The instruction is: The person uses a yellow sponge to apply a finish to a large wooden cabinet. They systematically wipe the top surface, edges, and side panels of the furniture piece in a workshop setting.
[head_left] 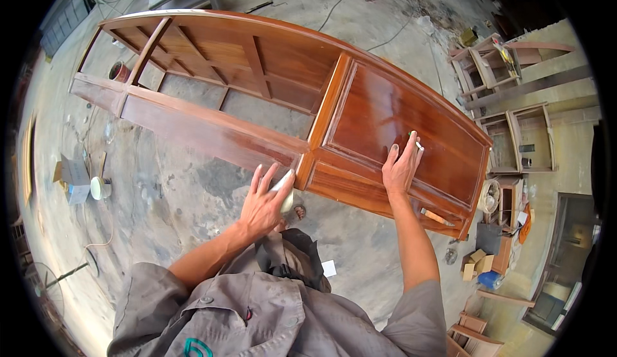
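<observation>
A large reddish-brown wooden cabinet (385,122) lies in front of me, glossy on its panelled right part and an open frame on its left. My left hand (263,203) grips a pale, folded sanding sheet (283,182) at the near edge, by the corner post (313,150). Dusty, whitish wood covers the near rail (193,129) to its left. My right hand (402,167) is over the glossy panel, with a short white cigarette (420,145) between its fingers. Whether its palm touches the panel I cannot tell. A flat light-brown tool handle (437,217) lies on the cabinet's near right end.
On the concrete floor at left stand an open cardboard box (76,178) and a white bucket (101,188). Wooden frames (488,68) lean along the right wall, with a small carton (477,264) and a blue container (490,280) nearer me. A cable (334,10) crosses the floor beyond the cabinet.
</observation>
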Tool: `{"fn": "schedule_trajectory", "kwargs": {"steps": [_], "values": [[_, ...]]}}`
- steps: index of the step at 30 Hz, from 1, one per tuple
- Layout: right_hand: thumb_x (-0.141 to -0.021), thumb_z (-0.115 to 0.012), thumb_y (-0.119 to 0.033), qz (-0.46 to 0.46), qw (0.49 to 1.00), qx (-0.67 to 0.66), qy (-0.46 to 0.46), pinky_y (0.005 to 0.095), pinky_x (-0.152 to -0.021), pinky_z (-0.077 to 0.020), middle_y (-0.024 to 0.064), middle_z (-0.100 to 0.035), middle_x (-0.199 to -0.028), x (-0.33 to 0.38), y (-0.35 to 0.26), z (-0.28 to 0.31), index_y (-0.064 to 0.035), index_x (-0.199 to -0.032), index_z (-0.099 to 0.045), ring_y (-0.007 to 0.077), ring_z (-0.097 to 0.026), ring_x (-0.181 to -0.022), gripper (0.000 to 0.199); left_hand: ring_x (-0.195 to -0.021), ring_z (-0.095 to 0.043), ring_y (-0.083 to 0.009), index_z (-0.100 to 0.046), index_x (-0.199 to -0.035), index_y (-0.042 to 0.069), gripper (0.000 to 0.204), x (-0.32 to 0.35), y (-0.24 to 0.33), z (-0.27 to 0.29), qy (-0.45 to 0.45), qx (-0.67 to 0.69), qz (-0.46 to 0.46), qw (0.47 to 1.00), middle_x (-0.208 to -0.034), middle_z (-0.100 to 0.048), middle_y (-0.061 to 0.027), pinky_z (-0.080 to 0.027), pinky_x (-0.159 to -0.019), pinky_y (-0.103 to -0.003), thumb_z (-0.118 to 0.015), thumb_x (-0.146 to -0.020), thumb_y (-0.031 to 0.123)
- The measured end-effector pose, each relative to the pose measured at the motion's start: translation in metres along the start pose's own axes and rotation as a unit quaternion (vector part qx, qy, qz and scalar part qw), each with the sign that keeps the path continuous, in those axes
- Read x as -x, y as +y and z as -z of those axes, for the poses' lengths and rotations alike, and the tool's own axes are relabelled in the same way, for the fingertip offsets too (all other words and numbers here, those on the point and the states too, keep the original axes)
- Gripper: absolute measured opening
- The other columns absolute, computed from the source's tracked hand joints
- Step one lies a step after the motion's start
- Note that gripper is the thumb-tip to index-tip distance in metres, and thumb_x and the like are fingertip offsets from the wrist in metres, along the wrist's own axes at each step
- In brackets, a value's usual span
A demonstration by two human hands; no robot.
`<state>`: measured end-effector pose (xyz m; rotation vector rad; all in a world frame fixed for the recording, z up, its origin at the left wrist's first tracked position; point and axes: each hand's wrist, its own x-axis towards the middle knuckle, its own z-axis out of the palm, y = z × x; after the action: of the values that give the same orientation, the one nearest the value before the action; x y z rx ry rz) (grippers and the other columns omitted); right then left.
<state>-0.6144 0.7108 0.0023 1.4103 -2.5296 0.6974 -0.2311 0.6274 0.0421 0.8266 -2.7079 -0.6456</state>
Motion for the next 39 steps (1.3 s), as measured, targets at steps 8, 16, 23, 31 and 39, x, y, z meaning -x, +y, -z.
{"fn": "schedule_trajectory", "kwargs": {"steps": [8, 16, 23, 31, 39], "values": [[-0.109, -0.054, -0.025, -0.012, 1.000, 0.010, -0.002, 0.0581, -0.132, -0.0187, 0.0281, -0.042, -0.166, -0.003, 0.000, 0.000, 0.0037, -0.166, -0.025, 0.0447, -0.036, -0.156, 0.071, -0.156, -0.036, -0.0420, -0.044, -0.161, 0.002, 0.089, 0.000, 0.008, -0.019, 0.100, 0.016, 0.008, 0.995, -0.102, -0.077, -0.0151, -0.017, -0.131, -0.064, -0.069, -0.076, 0.009], [-0.108, -0.056, -0.021, -0.005, 1.000, 0.009, 0.004, 0.0568, -0.131, -0.0214, 0.0271, -0.043, -0.166, -0.001, 0.000, -0.002, 0.0029, -0.166, -0.026, 0.0430, -0.038, -0.155, 0.069, -0.158, -0.034, -0.0421, -0.040, -0.163, 0.002, 0.093, 0.016, 0.009, -0.015, 0.058, 0.024, 0.021, 0.998, -0.108, -0.078, -0.0156, -0.017, -0.131, -0.064, -0.072, -0.077, 0.010], [-0.108, -0.056, -0.022, -0.002, 1.000, 0.004, 0.008, 0.0565, -0.131, -0.0225, 0.0260, -0.044, -0.165, -0.002, -0.005, -0.001, 0.0032, -0.165, -0.029, 0.0426, -0.040, -0.154, 0.068, -0.158, -0.033, -0.0432, -0.038, -0.164, 0.002, 0.084, 0.000, 0.011, -0.017, 0.070, 0.009, 0.040, 0.997, -0.112, -0.077, -0.0182, -0.015, -0.131, -0.063, -0.066, -0.085, 0.009], [-0.107, -0.057, -0.022, 0.002, 1.000, 0.017, 0.024, 0.0562, -0.130, -0.0228, 0.0254, -0.047, -0.163, -0.002, 0.003, -0.003, 0.0031, -0.164, -0.032, 0.0408, -0.041, -0.154, 0.067, -0.159, -0.033, -0.0419, -0.039, -0.165, 0.004, 0.090, 0.041, 0.019, -0.017, 0.073, 0.052, 0.051, 0.995, -0.114, -0.077, -0.0151, -0.016, -0.130, -0.065, -0.071, -0.081, 0.008], [-0.107, -0.057, -0.022, -0.014, 1.000, 0.012, 0.022, 0.0562, -0.130, -0.0231, 0.0257, -0.046, -0.164, -0.001, 0.000, -0.001, 0.0031, -0.164, -0.032, 0.0415, -0.042, -0.153, 0.067, -0.160, -0.030, -0.0376, -0.055, -0.155, 0.009, 0.078, 0.037, -0.050, -0.006, 0.135, -0.087, 0.126, 0.979, -0.144, -0.064, -0.0189, -0.014, -0.132, -0.062, -0.082, -0.083, 0.021]]}}
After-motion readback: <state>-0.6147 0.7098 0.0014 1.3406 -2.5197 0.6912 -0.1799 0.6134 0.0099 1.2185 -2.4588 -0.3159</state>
